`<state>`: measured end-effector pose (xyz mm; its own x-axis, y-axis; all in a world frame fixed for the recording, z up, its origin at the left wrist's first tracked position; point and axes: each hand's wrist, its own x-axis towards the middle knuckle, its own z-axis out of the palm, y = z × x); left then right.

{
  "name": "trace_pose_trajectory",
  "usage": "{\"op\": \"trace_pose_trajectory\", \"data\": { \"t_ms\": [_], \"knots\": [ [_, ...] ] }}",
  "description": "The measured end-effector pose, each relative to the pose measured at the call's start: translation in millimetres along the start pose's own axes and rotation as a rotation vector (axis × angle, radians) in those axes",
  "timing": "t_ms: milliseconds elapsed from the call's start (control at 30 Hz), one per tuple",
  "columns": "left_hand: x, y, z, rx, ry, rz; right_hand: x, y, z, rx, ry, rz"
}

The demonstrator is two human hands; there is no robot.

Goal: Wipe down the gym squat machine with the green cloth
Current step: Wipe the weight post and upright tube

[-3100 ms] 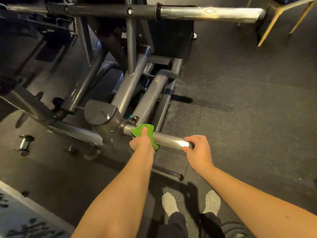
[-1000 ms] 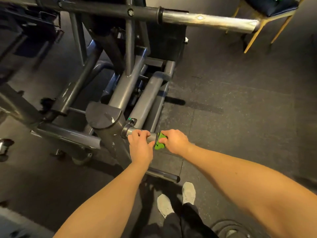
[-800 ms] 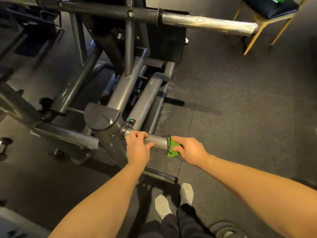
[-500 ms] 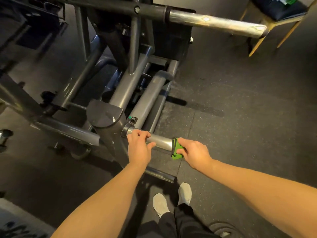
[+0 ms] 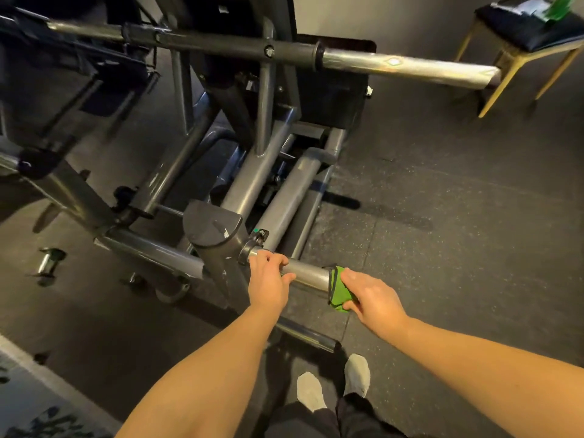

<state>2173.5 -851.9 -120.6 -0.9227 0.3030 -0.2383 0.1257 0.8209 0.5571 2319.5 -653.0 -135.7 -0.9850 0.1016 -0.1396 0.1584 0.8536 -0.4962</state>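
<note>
At the near corner of the grey steel squat machine (image 5: 218, 245), the right hand (image 5: 371, 295) clenches its fingers on the crumpled green cloth (image 5: 339, 290), wrapped round the free end of a polished steel peg (image 5: 308, 275). The peg's long axis runs leftward to the left hand (image 5: 267, 278), which grips it beside the collar (image 5: 245, 251).

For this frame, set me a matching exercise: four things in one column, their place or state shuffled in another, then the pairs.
1. long upper bar
2. green cloth
3. left hand
4. stool

A. grips the short chrome peg near the frame
B. stands at top right
C. on the peg's outer end, under the right hand
D. carries no plates

Pairs: 1-D, 2-C, 3-A, 4-B.
</note>
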Motion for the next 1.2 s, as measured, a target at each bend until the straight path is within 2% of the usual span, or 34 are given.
{"op": "trace_pose_trajectory", "data": {
  "t_ms": [167,300,433,467,700,833,900,1000,1067,1200],
  "knots": [
    [-4.7,4.6,-11.4,-0.023,0.048,-0.086,17.3,-18.7,1.3,0.003,-0.019,0.067],
    [-8.2,-2.5,-35.2,-0.123,0.21,-0.314,57.6,-52.8,10.9,0.063,-0.045,0.049],
    [-9.4,-13.9,-61.3,-0.139,0.31,-0.481,104.2,-91.8,16.4,0.134,-0.225,0.184],
    [-9.0,-15.9,-67.0,-0.141,0.33,-0.505,114.8,-97.9,23.5,0.126,-0.225,0.194],
    [14.7,-38.6,-95.5,-0.311,0.435,-0.564,160.5,-137.5,43.4,-0.038,-0.188,0.185],
    [31.1,-56.9,-115.9,-0.377,0.407,-0.479,177.5,-149.0,49.5,0.092,-0.14,0.347],
    [40.2,-72.2,-126.8,-0.376,0.377,-0.419,185.3,-146.4,43.3,0.288,-0.062,0.533],
    [55.7,-97.2,-142.6,-0.419,0.316,-0.337,181.8,-147.1,29.2,0.498,0.176,0.734],
    [67.2,-114.8,-150.8,-0.458,0.26,-0.282,171.5,-159.0,23.1,0.56,0.335,0.78],
    [84.3,-133.6,-168.2,-0.497,0.137,-0.172,148.6,-206.7,10.3,0.609,0.501,0.804]
  ]
}}
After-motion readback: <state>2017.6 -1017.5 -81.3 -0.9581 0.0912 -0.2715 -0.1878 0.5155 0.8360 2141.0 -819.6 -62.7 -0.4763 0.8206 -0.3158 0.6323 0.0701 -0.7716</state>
